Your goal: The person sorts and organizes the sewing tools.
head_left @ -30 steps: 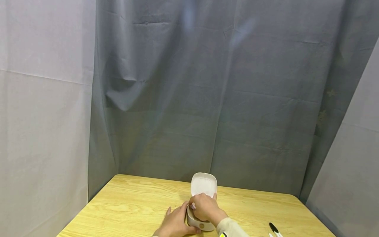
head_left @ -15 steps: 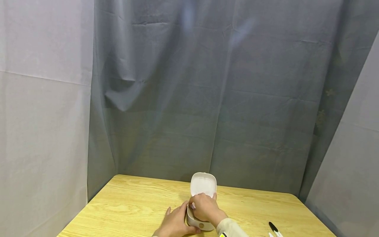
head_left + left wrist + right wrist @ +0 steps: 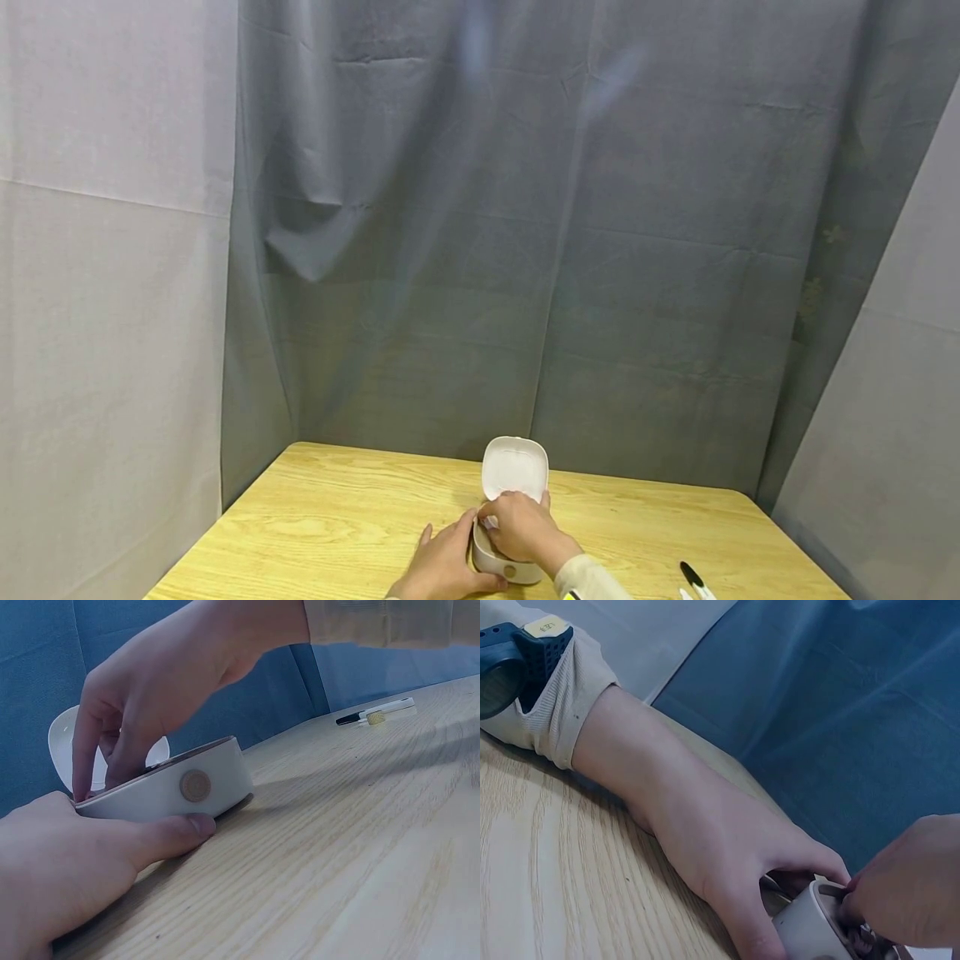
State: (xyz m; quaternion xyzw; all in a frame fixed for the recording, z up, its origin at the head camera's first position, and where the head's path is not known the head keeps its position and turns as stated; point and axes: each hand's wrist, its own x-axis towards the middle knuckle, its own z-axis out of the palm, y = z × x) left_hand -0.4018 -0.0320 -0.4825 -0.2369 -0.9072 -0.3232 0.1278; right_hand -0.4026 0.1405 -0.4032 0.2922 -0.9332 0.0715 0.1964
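Note:
A small white box (image 3: 217,774) with a round tan button on its front stands on the table, its white lid (image 3: 515,467) raised at the back. My left hand (image 3: 444,562) grips the box from the left, the thumb along its front and the fingers round the far side. From above, my right hand (image 3: 519,525) reaches in with bent fingers (image 3: 127,754). Its fingertips are hidden inside, so whether they pinch anything cannot be told. Small dark items (image 3: 864,939) show inside the box in the right wrist view.
A pen (image 3: 696,579) with a black end lies at the table's front right. In the left wrist view a small yellowish piece (image 3: 376,718) lies beside it. Grey curtain (image 3: 420,333) hangs behind the wooden table (image 3: 315,517), with pale cloth at both sides.
My right wrist and sleeve have shifted slightly to the right and down, with the fingers still in the box. The left hand and the box stay in place.

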